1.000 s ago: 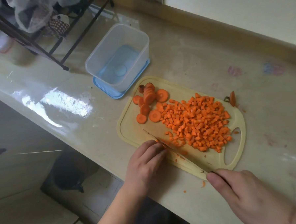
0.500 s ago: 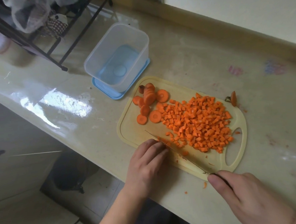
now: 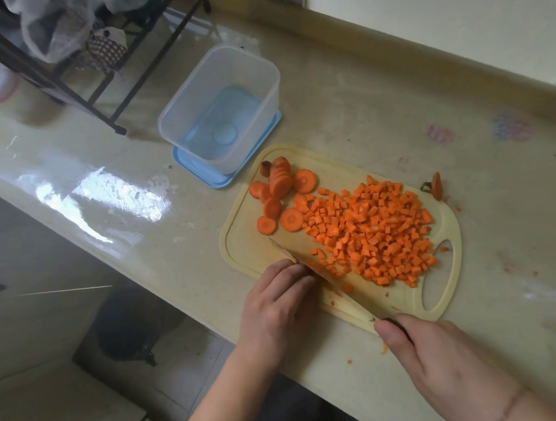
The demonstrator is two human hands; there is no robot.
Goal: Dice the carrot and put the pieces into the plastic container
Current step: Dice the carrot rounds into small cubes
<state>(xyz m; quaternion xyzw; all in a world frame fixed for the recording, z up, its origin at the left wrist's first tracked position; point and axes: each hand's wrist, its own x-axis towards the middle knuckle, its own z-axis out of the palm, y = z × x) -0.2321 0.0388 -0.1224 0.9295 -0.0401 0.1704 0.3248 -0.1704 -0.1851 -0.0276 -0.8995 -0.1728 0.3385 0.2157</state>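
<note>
1. On the pale, glossy stone-look counter (image 3: 345,110), one black wire rack (image 3: 79,76) stands at the far left corner with crumpled plastic bags on it.
2. One cream plastic cutting board (image 3: 249,250), rounded at the corners with an oval handle cutout, lies near the counter's front edge.
3. One clear plastic container (image 3: 219,107), rectangular with rounded corners, stands on one blue lid (image 3: 204,174) just beyond the board's far left corner; nothing orange shows inside it.
4. Two hands work at the board's near edge. The left hand (image 3: 275,307) has its fingers curled down, pressing on carrot that is hidden beneath them beside the blade. The right hand (image 3: 439,363) grips the handle of one knife (image 3: 322,278), its thin blade lying slantwise across the board.
5. One heap of small orange carrot cubes (image 3: 374,234), too many to count, covers the board's middle.
6. About seven round carrot slices (image 3: 280,191) lie and lean together at the far left corner.
7. One carrot stem end (image 3: 435,186) rests at the board's far right edge.
</note>
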